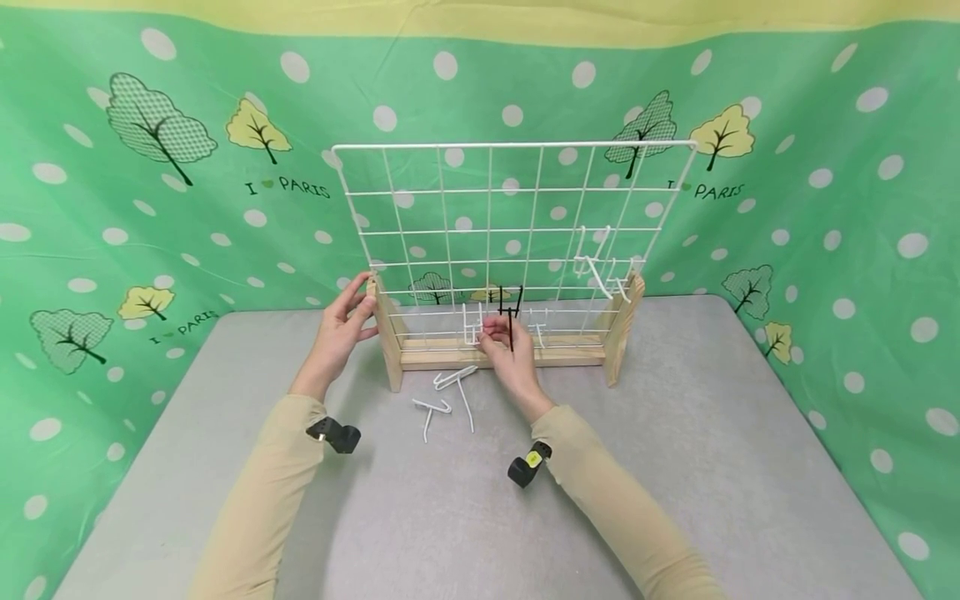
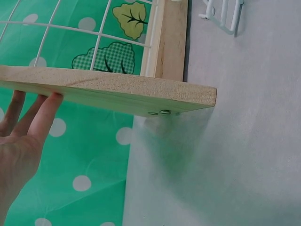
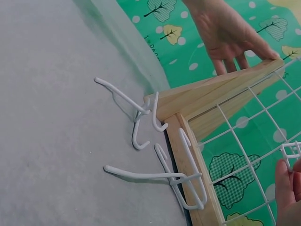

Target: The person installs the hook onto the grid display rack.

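Observation:
My left hand [image 1: 335,340] rests against the left wooden side post [image 1: 386,342] of a white wire grid rack [image 1: 489,192]. In the left wrist view its fingers [image 2: 44,113] lie straight along the post's outer face. Low on the grid, left of centre, my right hand [image 1: 513,358] pinches a white wire hook [image 1: 471,325] between thumb and fingers. The right wrist view shows that hook [image 3: 290,150] at the fingertips, partly cut off by the frame edge. A black wire hook [image 1: 511,292] hangs on the grid, its prong overlapping my right hand.
Two loose white hooks [image 1: 456,379] [image 1: 431,410] lie on the grey table [image 1: 450,517] before the rack. More white hooks hang on the grid's right part, one higher [image 1: 592,258] and one low [image 1: 537,327]. A wooden base bar [image 1: 570,354] joins the posts. Green patterned cloth [image 1: 825,183] surrounds the table.

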Demonstrator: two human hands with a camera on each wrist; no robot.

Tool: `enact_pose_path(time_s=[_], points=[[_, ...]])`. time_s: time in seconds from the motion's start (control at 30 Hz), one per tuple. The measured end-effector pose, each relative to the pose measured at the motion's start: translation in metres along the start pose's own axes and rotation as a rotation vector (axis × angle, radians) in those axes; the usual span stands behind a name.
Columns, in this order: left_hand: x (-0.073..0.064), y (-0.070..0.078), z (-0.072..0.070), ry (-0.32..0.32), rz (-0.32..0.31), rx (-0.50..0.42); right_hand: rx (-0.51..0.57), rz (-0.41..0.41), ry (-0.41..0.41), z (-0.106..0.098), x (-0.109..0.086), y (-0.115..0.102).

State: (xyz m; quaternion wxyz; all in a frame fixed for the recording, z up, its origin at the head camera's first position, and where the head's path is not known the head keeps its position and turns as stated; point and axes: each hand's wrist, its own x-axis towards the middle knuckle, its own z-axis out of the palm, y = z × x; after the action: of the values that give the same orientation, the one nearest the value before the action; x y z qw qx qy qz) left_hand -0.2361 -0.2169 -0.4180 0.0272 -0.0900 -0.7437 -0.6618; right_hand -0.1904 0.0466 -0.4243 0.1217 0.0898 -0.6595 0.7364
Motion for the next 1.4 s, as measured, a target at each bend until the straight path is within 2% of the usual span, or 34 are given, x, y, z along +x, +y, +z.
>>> enact_pose_path(time_s=[0.17, 0.37, 0.6, 0.87, 1.03, 1.13, 1.27, 1.4], points=[[0.0, 0.0, 0.0, 0.001, 0.002, -0.003, 0.027, 0.025, -0.004, 0.0, -0.001, 0.004], [0.0, -0.001, 0.0, 0.0, 0.007, -0.008, 0.057, 0.031, 0.012, -0.001, 0.006, 0.025], [0.0, -0.002, 0.0, 0.0, 0.006, -0.008, 0.101, 0.032, 0.121, 0.001, 0.008, 0.035], [0.0, -0.001, 0.0, 0.001, 0.006, -0.014, 0.144, -0.038, 0.199, 0.006, 0.0, 0.005], [0.0, -0.001, 0.0, 0.002, 0.005, -0.014, 0.151, -0.067, 0.252, 0.006, 0.0, 0.007], [0.0, -0.001, 0.001, 0.002, 0.006, -0.015, 0.134, -0.047, 0.252, 0.005, -0.002, 0.009], [0.0, -0.001, 0.001, 0.0, 0.007, -0.012, 0.097, -0.008, 0.209, 0.005, -0.007, 0.013], [0.0, -0.001, 0.001, 0.001, 0.006, -0.009, 0.125, 0.042, 0.169, 0.007, -0.012, 0.019]])
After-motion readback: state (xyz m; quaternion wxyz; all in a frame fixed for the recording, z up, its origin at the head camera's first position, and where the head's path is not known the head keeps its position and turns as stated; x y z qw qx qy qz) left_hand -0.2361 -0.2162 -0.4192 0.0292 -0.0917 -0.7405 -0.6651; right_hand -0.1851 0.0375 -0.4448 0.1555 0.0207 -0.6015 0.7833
